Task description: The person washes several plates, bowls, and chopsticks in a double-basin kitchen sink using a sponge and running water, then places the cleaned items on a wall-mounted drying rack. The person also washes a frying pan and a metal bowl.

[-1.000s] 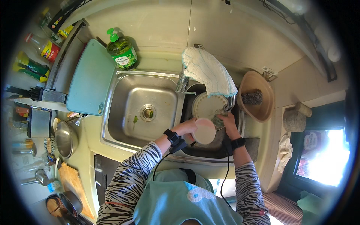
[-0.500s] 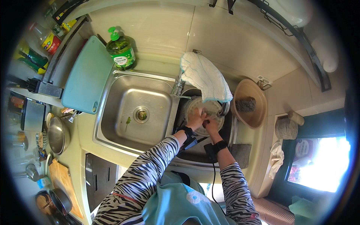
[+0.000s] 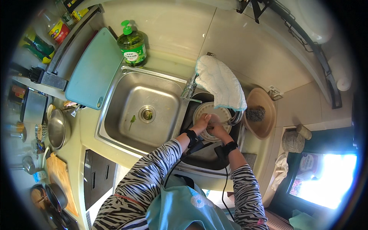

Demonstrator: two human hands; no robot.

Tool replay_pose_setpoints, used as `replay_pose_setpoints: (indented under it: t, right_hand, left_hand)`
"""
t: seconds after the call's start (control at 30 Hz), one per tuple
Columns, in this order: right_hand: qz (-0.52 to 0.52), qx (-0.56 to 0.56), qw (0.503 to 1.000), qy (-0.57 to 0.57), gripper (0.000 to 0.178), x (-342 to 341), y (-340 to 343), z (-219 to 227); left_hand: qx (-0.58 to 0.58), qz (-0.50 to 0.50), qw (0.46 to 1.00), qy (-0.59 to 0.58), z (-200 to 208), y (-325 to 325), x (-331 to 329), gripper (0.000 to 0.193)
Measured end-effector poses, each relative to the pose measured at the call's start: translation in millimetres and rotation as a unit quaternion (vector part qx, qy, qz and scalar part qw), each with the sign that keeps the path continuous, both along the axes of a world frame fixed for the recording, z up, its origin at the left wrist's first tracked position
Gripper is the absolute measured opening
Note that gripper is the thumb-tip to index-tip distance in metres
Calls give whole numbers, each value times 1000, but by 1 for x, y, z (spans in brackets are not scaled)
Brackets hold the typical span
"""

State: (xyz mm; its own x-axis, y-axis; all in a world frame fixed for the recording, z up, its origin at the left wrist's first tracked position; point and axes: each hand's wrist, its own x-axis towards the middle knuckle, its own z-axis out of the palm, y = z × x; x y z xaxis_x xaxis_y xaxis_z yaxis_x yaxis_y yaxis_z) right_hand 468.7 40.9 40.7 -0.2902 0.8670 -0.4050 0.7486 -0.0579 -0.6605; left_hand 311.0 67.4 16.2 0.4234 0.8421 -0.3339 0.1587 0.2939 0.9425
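Over the right sink basin point(image 3: 212, 158), my two hands work close together above a round, pale, translucent bowl point(image 3: 201, 110) with a ridged rim. My left hand point(image 3: 201, 124) has its fingers bent inward, thumb toward the other hand. Beside it, my right hand point(image 3: 219, 132) is curled with its fingertips against the left one. Whatever is between the fingers is too small and hidden to name. A white cloth with a blue edge point(image 3: 220, 82) drapes over the faucet point(image 3: 189, 89) and covers part of the bowl's far right side.
The left sink basin point(image 3: 132, 97) has green scraps at its drain point(image 3: 147, 114). Behind it stand a green soap pump bottle point(image 3: 132, 48) and a blue cutting board point(image 3: 92, 71). Right of the sink, a tan basin point(image 3: 264, 120) holds a scouring pad point(image 3: 255, 113). Metal bowls point(image 3: 57, 128) stand left.
My view has shifted slightly. My hands stay together over the bowl; the right hand has turned a little, and more of the bowl's rim shows.
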Motion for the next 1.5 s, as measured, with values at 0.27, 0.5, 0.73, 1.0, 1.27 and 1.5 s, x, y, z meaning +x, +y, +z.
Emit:
replay_pose_setpoints:
  t: [0.27, 0.5, 0.73, 1.0, 1.27, 1.5]
  right_hand:
    - [-111, 189, 965, 144, 29, -31, 1, 1]
    - [200, 225, 947, -111, 22, -2, -12, 53]
    - [41, 103, 990, 91, 41, -23, -34, 56]
    - [56, 207, 977, -16, 50, -36, -38, 63]
    - [176, 275, 941, -87, 38, -30, -40, 79]
    - [94, 178, 979, -24, 35, -41, -47, 78]
  left_hand:
    - [-167, 9, 984, -68, 30, -8, -10, 59]
    - [-117, 35, 988, -98, 29, -13, -15, 50]
    - [-98, 125, 987, 12, 5, -8, 6, 48]
    - [20, 189, 974, 126, 30, -22, 20, 46]
    - [-150, 166, 970, -91, 11, -9, 5, 31]
    - [-124, 129, 979, -101, 15, -13, 0, 32]
